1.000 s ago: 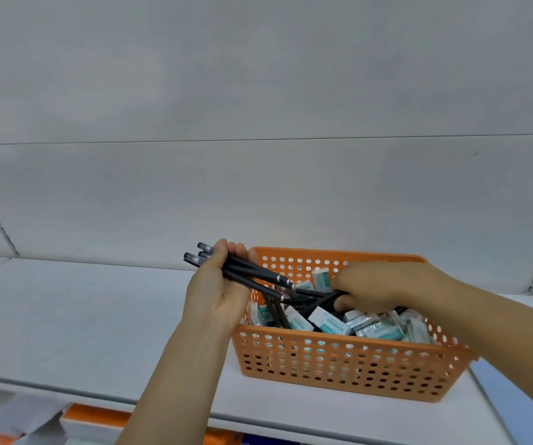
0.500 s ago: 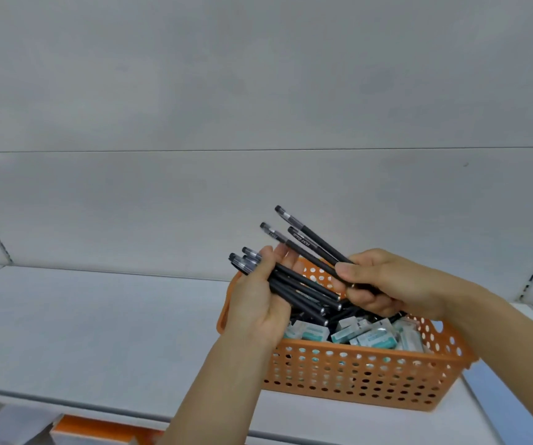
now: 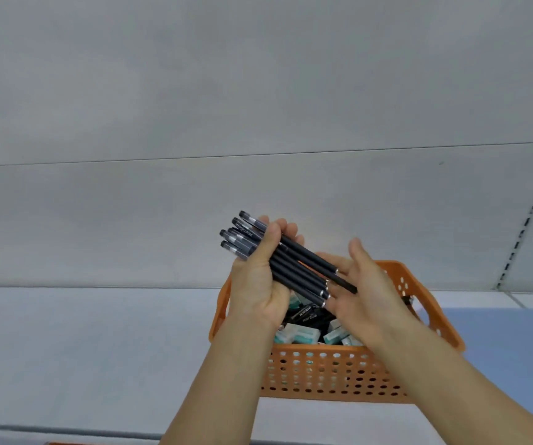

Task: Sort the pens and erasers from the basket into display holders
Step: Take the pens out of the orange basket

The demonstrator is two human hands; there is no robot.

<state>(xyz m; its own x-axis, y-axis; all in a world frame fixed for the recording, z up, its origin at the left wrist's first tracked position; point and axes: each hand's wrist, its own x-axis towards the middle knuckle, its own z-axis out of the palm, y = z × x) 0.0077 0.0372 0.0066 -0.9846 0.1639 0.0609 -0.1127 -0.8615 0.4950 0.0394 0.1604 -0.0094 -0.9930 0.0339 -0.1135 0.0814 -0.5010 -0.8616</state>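
Observation:
My left hand [image 3: 258,281] grips a bundle of several black pens [image 3: 294,268], held up over the orange perforated basket [image 3: 329,374]. The pens slant from upper left to lower right. My right hand [image 3: 364,290] is flat with straight fingers, its palm against the lower ends of the pens. Inside the basket lie white-and-teal erasers [image 3: 303,335] and a few more dark pens [image 3: 310,314], partly hidden behind my hands. No display holder is in view.
The basket stands on a pale grey shelf [image 3: 82,342], with the shelf's back panel [image 3: 258,91] behind. A slotted upright rail [image 3: 528,220] runs along the right. A blue surface [image 3: 509,335] lies right of the basket. The shelf's front edge [image 3: 66,431] runs along the bottom.
My right hand passed its few pens into the left hand's bundle and opened flat against the pen ends. Both hands rose above the basket and the view shifted left.

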